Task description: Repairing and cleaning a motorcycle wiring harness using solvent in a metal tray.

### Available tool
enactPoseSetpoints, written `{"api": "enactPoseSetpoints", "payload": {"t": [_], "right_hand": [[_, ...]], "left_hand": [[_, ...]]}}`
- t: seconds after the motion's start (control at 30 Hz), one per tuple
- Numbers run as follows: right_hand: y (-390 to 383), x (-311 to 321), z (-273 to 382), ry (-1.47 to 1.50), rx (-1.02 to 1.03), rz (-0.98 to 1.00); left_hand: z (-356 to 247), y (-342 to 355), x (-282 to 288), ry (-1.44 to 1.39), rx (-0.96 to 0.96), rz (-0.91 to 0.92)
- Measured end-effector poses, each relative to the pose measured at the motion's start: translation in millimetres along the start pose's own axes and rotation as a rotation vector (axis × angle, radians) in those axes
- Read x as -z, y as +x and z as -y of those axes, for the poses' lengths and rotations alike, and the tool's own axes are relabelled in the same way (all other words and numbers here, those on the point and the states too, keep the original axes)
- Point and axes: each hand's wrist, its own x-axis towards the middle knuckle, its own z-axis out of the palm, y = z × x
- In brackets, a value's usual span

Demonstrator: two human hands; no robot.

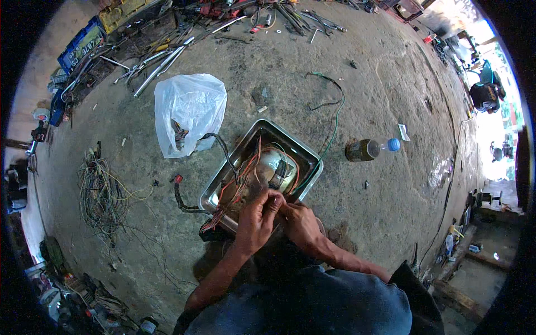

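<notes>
Wires [244,177], mostly orange, lie bunched in a shiny rectangular metal tray [293,140] on a rough grey floor [385,223], just in front of a person. The left hand [258,215] and right hand [303,224] meet over the tray's near edge, fingers curled inward and fingertips close together; whether they pinch a wire cannot be told. A white plastic bag [192,109] sits beyond the tray to the left, a blue-capped bottle [363,149] to the right.
</notes>
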Motion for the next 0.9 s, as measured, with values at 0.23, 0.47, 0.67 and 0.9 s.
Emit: {"api": "enactPoseSetpoints", "payload": {"t": [0.23,0.47,0.67,0.9], "right_hand": [[-3,44,10,0.323,-0.094,-0.11],[-5,105,2,0.53,-0.185,0.223],[4,152,7,0.405,-0.231,0.43],[22,146,-2,0.576,-0.081,0.337]], "left_hand": [[-27,21,61,-0.036,0.054,-0.058],[-57,-7,122,0.584,0.088,0.57],[-3,35,38,-0.02,0.358,0.627],[35,61,-81,-1.04,0.081,0.246]]}}
